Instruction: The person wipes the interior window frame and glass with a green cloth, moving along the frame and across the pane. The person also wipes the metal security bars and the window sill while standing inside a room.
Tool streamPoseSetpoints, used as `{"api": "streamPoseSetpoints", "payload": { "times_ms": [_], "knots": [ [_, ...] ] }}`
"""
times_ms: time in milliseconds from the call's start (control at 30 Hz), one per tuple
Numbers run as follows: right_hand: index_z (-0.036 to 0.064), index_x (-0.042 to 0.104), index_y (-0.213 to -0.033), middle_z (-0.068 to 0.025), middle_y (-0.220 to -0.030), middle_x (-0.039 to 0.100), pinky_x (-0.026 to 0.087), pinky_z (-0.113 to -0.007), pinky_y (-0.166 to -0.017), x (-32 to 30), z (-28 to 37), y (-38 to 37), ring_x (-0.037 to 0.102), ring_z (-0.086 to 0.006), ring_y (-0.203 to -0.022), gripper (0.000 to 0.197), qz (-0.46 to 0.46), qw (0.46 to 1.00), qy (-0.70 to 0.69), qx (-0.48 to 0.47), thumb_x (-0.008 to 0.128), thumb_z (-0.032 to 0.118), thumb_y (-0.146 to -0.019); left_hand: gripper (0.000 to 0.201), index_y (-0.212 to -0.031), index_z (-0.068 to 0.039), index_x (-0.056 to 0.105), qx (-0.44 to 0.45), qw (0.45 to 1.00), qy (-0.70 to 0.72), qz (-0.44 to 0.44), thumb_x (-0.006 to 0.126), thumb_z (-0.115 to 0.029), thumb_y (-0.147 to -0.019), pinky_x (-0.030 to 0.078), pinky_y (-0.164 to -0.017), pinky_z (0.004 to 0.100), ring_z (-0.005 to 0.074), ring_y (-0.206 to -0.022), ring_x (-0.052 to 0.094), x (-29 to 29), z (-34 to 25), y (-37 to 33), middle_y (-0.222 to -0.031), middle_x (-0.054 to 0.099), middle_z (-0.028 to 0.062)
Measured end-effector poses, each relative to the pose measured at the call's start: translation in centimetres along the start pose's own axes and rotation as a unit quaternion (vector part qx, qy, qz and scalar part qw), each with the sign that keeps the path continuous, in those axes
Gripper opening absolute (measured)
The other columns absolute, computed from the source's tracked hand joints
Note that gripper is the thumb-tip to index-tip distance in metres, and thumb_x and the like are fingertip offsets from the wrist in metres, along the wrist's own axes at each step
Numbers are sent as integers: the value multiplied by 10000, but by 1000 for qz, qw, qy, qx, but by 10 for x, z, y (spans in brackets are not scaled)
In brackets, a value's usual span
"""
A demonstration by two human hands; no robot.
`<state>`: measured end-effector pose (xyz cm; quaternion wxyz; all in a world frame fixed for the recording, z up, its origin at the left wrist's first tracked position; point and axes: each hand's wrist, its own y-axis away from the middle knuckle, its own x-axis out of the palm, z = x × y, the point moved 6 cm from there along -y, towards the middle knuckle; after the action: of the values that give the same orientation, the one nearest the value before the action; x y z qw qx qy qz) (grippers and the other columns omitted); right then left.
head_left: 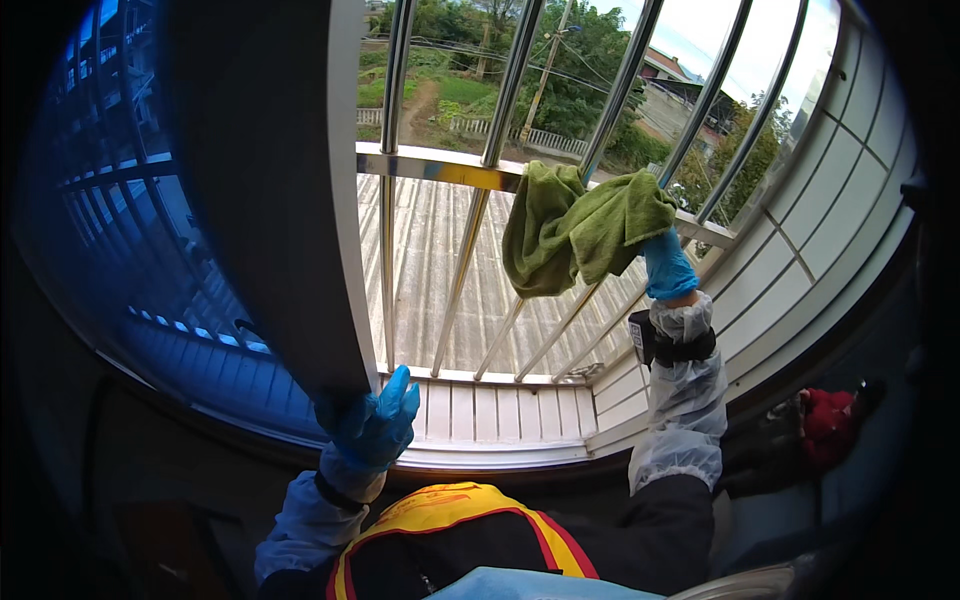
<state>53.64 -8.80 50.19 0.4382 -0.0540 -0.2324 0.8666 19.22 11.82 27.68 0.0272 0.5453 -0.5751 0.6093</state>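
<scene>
My right hand (668, 262), in a blue glove, reaches out past the window opening and is closed on a green cloth (590, 225). The cloth drapes in folds over the horizontal metal rail (440, 168) of the window bars, and covers most of my fingers. At the lower end of the dark window frame (265, 200), my left hand (372, 425), also gloved in blue, grips the frame's edge with its fingers bent upward. Part of that hand lies in shadow. Thin whitish sleeve covers (680, 415) wrap both forearms, and a black device is strapped near my right wrist.
Upright shiny bars (462, 270) cross the opening above a pale tiled sill (490, 415). White tiles (810, 200) line the wall at right. Blue-tinted glass (130, 250) stands at left. Outside lies a corrugated roof (430, 260). A person in red (830, 425) is at lower right.
</scene>
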Motion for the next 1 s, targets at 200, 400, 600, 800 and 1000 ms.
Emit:
{"api": "streamPoseSetpoints", "payload": {
  "times_ms": [200,400,600,800,1000],
  "knots": [
    [32,441,-1301,-118,-1262,515,457,-346,-991,57,-5,1,539,-243,-1122,480,80,985,-3,-153,600,269,-914,541,-563,-173,466,-46,701,418,-576,458,-639,-837,388,-804,363,298,-1034,459,-25,19,47,-1064,541,88],
    [22,550,-1129,-213,-982,634,505,-430,-789,171,-7,-46,628,-355,-900,589,150,778,573,-211,769,306,-662,489,-627,-168,509,-52,692,441,-569,456,-599,-853,384,-837,383,306,-1124,422,-8,16,41,-1311,468,111],
    [17,677,-963,-177,-841,668,523,-396,-716,177,-20,-97,657,-290,-768,406,355,731,583,-14,728,336,-718,251,-757,-218,581,-134,63,970,-191,488,-417,-879,275,-967,380,203,-1118,463,64,-6,3,-1233,536,38],
    [13,587,-1156,-186,-939,644,505,-405,-800,163,-20,-53,639,-320,-867,491,94,756,596,-254,705,241,-737,138,-887,-268,654,-195,-87,970,-115,521,-235,-904,167,-1097,378,99,-1112,504,87,-13,-14,-1156,604,-35],
    [23,388,-1388,-165,-1321,512,342,-400,-1088,171,-34,6,497,-333,-1218,640,-103,669,581,-452,632,93,-801,194,-951,-283,675,-158,-51,976,-140,496,-210,-934,88,-1146,407,58,-1079,523,98,-5,-22,-1074,630,-23]
  ]
}}
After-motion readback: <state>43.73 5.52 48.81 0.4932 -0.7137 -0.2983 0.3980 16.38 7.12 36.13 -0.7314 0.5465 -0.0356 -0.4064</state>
